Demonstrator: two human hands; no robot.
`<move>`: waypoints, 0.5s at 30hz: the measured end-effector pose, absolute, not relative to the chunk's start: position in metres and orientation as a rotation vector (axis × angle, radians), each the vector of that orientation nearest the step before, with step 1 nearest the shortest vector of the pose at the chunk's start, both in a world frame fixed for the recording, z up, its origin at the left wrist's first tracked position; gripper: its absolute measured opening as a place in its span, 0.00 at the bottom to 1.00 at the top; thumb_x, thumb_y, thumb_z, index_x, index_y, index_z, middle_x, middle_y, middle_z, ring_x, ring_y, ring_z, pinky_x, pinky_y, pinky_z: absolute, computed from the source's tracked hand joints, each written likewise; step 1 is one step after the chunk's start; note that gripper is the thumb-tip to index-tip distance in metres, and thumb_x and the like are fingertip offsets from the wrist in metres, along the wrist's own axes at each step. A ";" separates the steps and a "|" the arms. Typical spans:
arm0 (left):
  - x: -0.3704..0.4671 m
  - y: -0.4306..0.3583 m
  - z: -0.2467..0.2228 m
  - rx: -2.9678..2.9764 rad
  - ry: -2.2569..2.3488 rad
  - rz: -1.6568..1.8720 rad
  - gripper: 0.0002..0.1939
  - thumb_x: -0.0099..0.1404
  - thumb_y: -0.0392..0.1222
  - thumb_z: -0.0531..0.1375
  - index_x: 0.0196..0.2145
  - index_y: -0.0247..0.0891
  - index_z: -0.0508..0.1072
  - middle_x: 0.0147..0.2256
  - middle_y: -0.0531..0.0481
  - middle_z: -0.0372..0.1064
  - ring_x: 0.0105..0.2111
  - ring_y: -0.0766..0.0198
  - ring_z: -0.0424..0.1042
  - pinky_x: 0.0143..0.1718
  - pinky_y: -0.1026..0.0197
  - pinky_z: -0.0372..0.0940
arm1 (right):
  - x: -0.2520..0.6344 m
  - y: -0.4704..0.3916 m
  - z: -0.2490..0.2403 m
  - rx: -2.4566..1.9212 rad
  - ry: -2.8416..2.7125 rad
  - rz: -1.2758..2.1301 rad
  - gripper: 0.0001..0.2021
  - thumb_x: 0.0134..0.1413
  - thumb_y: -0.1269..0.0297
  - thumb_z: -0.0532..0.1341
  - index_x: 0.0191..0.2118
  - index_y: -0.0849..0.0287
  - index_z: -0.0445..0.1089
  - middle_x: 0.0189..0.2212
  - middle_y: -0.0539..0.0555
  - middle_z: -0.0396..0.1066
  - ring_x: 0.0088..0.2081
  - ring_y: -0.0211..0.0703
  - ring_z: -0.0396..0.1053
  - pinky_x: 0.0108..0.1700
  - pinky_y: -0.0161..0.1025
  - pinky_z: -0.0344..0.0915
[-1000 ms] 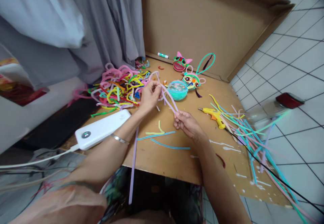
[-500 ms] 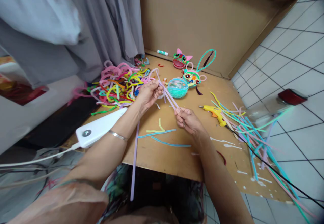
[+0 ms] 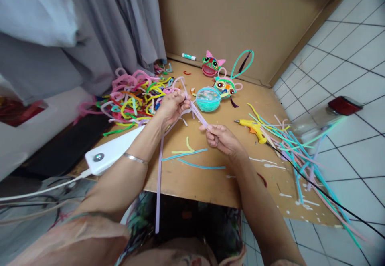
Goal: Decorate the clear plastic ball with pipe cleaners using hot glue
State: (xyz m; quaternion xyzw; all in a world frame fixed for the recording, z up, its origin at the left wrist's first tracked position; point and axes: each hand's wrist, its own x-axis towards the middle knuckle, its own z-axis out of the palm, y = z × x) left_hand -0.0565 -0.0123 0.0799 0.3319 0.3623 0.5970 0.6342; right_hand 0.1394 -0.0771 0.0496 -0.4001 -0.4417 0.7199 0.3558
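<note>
A lilac pipe cleaner (image 3: 197,113) is stretched between my two hands, its strands running side by side. My left hand (image 3: 173,106) pinches the upper end, where a loop bends up past the fingertips. The lower end is pinched in my right hand (image 3: 221,138), thumb against curled fingers. Another lilac length (image 3: 158,194) hangs below my left wrist over the table edge; whether it joins the held one I cannot tell. Just beyond the hands stands a turquoise bowl-shaped piece (image 3: 208,99). Short blue pipe cleaners (image 3: 201,166) and a bent yellow piece (image 3: 188,148) lie nearer me.
A heap of coloured pipe cleaners (image 3: 135,97) lies left, beside a white power bank (image 3: 111,152). Two decorated animal heads (image 3: 210,65) and a glue stick (image 3: 189,57) stand at the back. Right are a yellow glue gun (image 3: 254,129), its black cord, and straight pipe cleaners (image 3: 297,158).
The whole view has shifted slightly, so things sit a little further left and up. Both hands keep hold of the lilac pipe cleaner; the right fingers have shifted a little on it.
</note>
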 end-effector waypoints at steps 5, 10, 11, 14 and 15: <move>-0.057 -0.011 0.080 0.736 0.840 1.366 0.12 0.67 0.26 0.57 0.27 0.34 0.66 0.21 0.56 0.68 0.17 0.79 0.65 0.21 0.77 0.62 | 0.140 -0.079 0.055 -1.028 -1.041 1.921 0.20 0.61 0.48 0.61 0.42 0.64 0.75 0.18 0.42 0.57 0.17 0.27 0.51 0.21 0.30 0.45; -0.056 -0.013 0.083 0.723 0.845 1.360 0.13 0.68 0.24 0.55 0.27 0.33 0.66 0.21 0.56 0.68 0.16 0.79 0.64 0.21 0.78 0.61 | 0.141 -0.077 0.053 -1.045 -1.020 1.931 0.21 0.64 0.48 0.58 0.41 0.64 0.75 0.18 0.43 0.58 0.17 0.28 0.51 0.21 0.30 0.46; -0.056 -0.013 0.083 0.719 0.846 1.355 0.13 0.68 0.24 0.54 0.26 0.33 0.65 0.21 0.56 0.68 0.16 0.79 0.64 0.20 0.78 0.61 | 0.141 -0.077 0.053 -1.045 -1.014 1.931 0.20 0.64 0.49 0.58 0.41 0.64 0.75 0.18 0.43 0.58 0.17 0.28 0.51 0.21 0.30 0.46; -0.056 -0.015 0.085 0.725 0.839 1.344 0.14 0.68 0.24 0.54 0.26 0.33 0.65 0.20 0.56 0.68 0.16 0.79 0.64 0.20 0.78 0.61 | 0.140 -0.077 0.052 -1.042 -1.013 1.935 0.19 0.64 0.50 0.59 0.40 0.64 0.75 0.18 0.43 0.58 0.17 0.28 0.52 0.21 0.30 0.46; -0.056 -0.015 0.085 0.735 0.834 1.344 0.14 0.68 0.24 0.54 0.25 0.33 0.65 0.20 0.56 0.67 0.16 0.79 0.64 0.20 0.78 0.61 | 0.140 -0.077 0.052 -1.041 -1.014 1.936 0.18 0.63 0.51 0.59 0.40 0.63 0.75 0.18 0.43 0.58 0.17 0.28 0.51 0.21 0.30 0.46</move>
